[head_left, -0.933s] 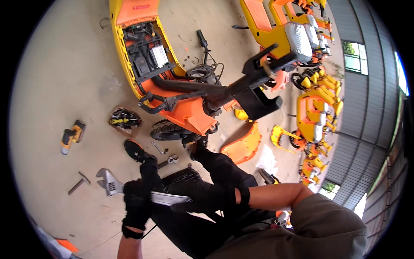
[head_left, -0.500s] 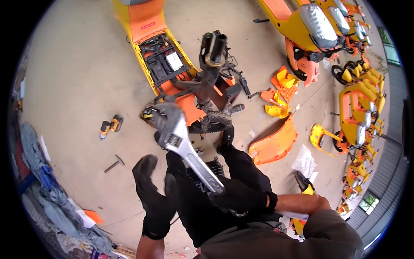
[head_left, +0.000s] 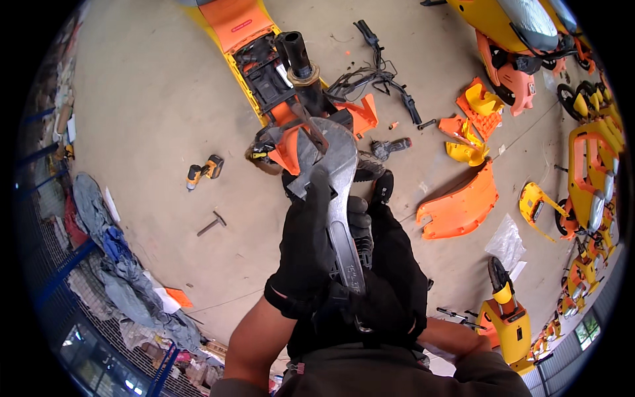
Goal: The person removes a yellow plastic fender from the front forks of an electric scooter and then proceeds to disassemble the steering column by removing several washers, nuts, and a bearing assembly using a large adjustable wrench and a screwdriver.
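Note:
A large silver adjustable wrench (head_left: 345, 241) points away from me, in both black-gloved hands. My left hand (head_left: 307, 235) is closed round it just below the head, thumb on the jaw side and fingertips showing past the far edge. My right hand (head_left: 387, 301) grips the lower handle. The wrench jaws are over the front of a partly stripped yellow-and-orange scooter (head_left: 241, 26). Just beyond them stands a dark upright tube (head_left: 296, 54) with a brass-coloured nut (head_left: 304, 75) round it. Whether the jaws touch the scooter I cannot tell.
On the floor to the left lie a cordless drill (head_left: 205, 172) and a hammer (head_left: 211, 223). Rightward are detached handlebars (head_left: 387, 76), another power tool (head_left: 390, 148), yellow plastic parts (head_left: 466, 152) and a large orange panel (head_left: 460, 202). More scooters (head_left: 585, 159) stand at right.
My left hand has gone from free of the wrench to gripping it below the head. The wrench has swung more upright and rightward in view. The whole view has shifted.

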Tool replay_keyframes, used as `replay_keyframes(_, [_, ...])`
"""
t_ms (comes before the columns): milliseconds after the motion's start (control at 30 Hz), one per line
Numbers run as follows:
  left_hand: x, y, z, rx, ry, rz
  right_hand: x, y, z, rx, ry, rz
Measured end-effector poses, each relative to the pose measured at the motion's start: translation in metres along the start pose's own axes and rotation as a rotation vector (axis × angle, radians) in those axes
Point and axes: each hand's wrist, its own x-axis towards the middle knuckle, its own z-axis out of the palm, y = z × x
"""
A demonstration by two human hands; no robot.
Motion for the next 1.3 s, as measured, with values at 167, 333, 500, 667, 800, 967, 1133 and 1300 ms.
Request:
replay_keyframes(167, [0.008,0.010,-0.011,0.311,-0.087,0.298,0.017,-0.009,0.014,0.089,-0.015,-0.071])
replay_keyframes(333, [0.021,0.012,-0.022,0.140,-0.131,0.246,0.028,-0.002,0.034,0.183,0.054,-0.070])
replay_keyframes(500, [0.023,0.040,-0.018,0.135,-0.071,0.003,0.034,-0.008,0.044,0.290,0.069,0.031])
replay_keyframes(667, [0.032,0.047,-0.019,-0.031,-0.081,-0.080,0.038,-0.016,0.048,0.359,0.080,0.075])
replay_keyframes(800, [0.035,0.040,-0.025,-0.093,-0.116,-0.064,0.040,-0.019,0.051,0.273,0.119,-0.015])
replay_keyframes(967, [0.033,0.030,-0.016,0.170,-0.046,0.351,0.038,-0.025,0.046,0.327,0.102,0.013])
replay_keyframes(1133, [0.039,0.024,-0.029,-0.021,-0.188,0.111,0.034,-0.030,0.039,0.424,0.065,0.085])
replay_keyframes(1300, [0.033,0.023,-0.036,-0.451,-0.226,-0.116,0.031,-0.027,0.036,0.251,0.135,0.179])
